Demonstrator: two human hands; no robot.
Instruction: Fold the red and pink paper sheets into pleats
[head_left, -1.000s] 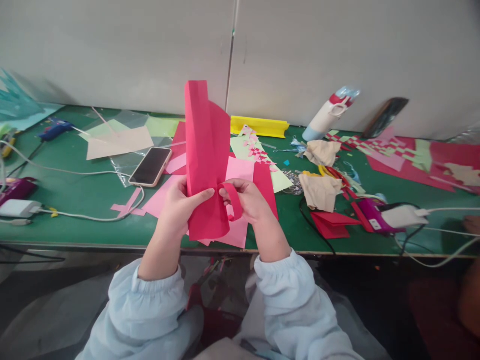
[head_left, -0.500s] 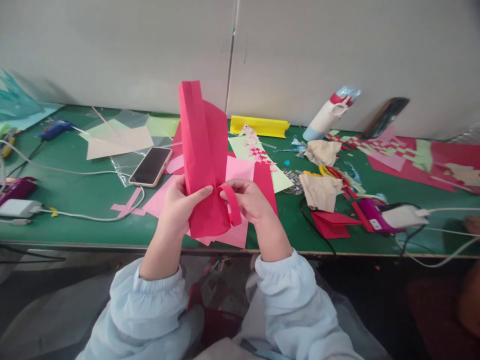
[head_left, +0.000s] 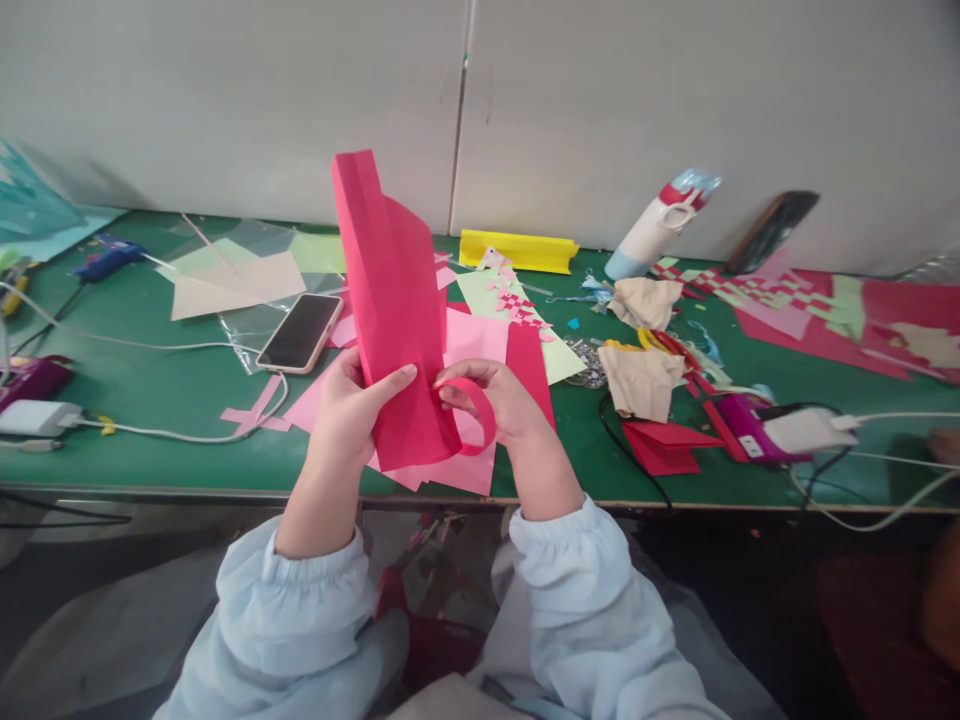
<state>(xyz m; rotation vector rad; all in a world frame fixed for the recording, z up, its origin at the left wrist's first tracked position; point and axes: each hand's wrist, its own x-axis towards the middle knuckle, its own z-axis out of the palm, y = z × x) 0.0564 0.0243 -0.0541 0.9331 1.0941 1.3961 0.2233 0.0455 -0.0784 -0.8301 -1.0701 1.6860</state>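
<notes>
A folded red paper sheet [head_left: 397,300] is held up over the table, its long side tilted a little to the left. My left hand [head_left: 351,405] grips its lower left part, thumb across the front and fingers behind. At the lower right a narrow red paper strip [head_left: 480,410] curls into a loop from the sheet's edge. My right hand [head_left: 499,395] is closed in a pinch on the strip, fingertips against the sheet. Beneath both hands lie pink paper sheets [head_left: 476,345] and a red sheet [head_left: 529,370].
A phone [head_left: 301,333] and white cables lie to the left, with a blue glue gun [head_left: 112,258] farther off. Behind stands a folded yellow paper [head_left: 517,251]. On the right are a white bottle [head_left: 660,228], crumpled beige paper [head_left: 643,382] and a purple power strip [head_left: 757,430].
The red sheet has shifted left and tilted slightly more, my left hand moving with it. The strip's loop has opened wider and rounder at my right hand.
</notes>
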